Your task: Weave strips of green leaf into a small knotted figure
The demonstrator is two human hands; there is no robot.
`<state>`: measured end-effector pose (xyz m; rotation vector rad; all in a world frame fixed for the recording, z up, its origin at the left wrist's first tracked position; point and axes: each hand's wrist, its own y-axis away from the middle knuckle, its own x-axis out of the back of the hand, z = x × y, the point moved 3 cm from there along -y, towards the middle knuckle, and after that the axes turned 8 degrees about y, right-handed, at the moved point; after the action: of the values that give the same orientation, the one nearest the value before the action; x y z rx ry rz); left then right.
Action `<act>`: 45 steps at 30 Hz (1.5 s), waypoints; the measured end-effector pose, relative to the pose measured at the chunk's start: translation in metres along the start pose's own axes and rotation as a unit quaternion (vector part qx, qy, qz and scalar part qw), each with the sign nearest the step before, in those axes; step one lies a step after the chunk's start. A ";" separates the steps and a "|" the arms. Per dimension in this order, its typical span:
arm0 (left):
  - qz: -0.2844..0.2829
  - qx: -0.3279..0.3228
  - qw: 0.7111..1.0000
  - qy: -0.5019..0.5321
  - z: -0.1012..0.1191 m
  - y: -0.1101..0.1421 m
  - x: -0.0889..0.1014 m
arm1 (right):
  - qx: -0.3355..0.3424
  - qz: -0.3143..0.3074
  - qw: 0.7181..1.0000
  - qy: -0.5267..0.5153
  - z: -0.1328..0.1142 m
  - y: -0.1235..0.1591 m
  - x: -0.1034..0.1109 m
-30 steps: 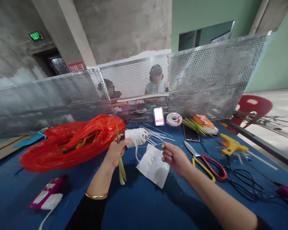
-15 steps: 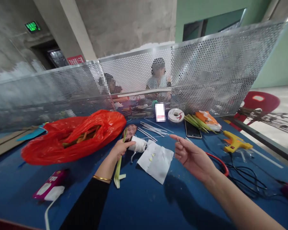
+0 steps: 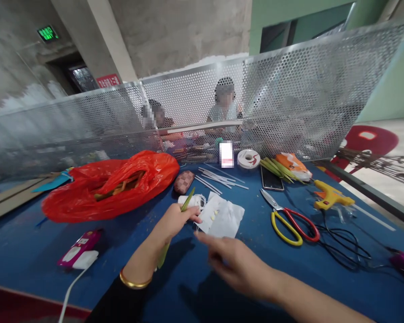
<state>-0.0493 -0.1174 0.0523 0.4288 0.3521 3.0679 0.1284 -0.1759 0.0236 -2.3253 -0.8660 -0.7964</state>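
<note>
My left hand (image 3: 175,222) is closed around a thin green leaf strip (image 3: 187,200), which sticks up past my fingers and hangs down below my wrist. A white thread spool (image 3: 195,200) lies on the blue table (image 3: 202,287) just behind that hand. My right hand (image 3: 234,262) hovers low over the table in front of me, index finger pointing left toward the left hand; it is blurred, and I see nothing in it. A white paper sheet (image 3: 225,219) with small pale bits on it lies between the hands and the spool.
A red plastic bag (image 3: 111,188) lies at left, a checkered pouch (image 3: 184,181) behind the spool. At right lie scissors (image 3: 289,220), a yellow glue gun (image 3: 330,197), a black cable (image 3: 343,244) and a phone (image 3: 271,179). A perforated metal screen (image 3: 306,89) backs the table, with people behind it.
My right hand has swung from raised at the right down and left to below the paper. My left hand has come nearer with the green strip. The scissors are uncovered.
</note>
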 end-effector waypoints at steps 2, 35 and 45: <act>-0.039 0.057 0.997 0.035 -0.008 -0.002 -0.001 | 0.072 -0.061 0.986 0.135 -0.009 0.005 -0.016; 0.087 0.064 0.983 0.147 -0.059 0.059 0.050 | -0.331 0.057 0.896 -0.292 0.060 0.049 0.050; 0.098 0.060 0.977 0.182 -0.062 0.061 0.051 | -0.281 -0.185 0.816 -0.470 0.008 -0.013 -0.018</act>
<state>-0.1145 -0.1877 0.0211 -0.1114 0.5365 3.3245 0.1108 -0.1690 0.0095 -3.1740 -1.7142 0.0928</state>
